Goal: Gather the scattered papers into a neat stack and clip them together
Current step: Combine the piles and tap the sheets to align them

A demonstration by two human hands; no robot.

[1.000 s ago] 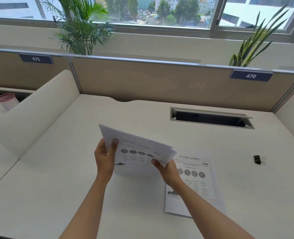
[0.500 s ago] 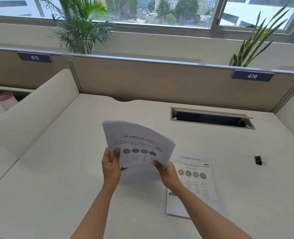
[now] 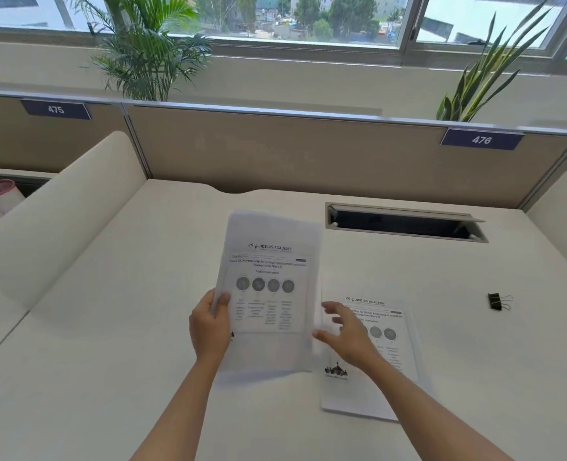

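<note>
The left grip (image 3: 208, 329) pinches a sheaf of printed papers (image 3: 268, 287) at its left edge with the thumb on top. The sheets reach up and away from it; they are blurred and seem to be raised off the bench (image 3: 109, 361). The right grip (image 3: 345, 334) is wide, fingers spread, and holds nothing. It is just beside the sheaf's right edge, over a second pile of papers (image 3: 391, 322) lying flat on the bench. A black binder clip (image 3: 499, 301) sits well apart to the right.
</note>
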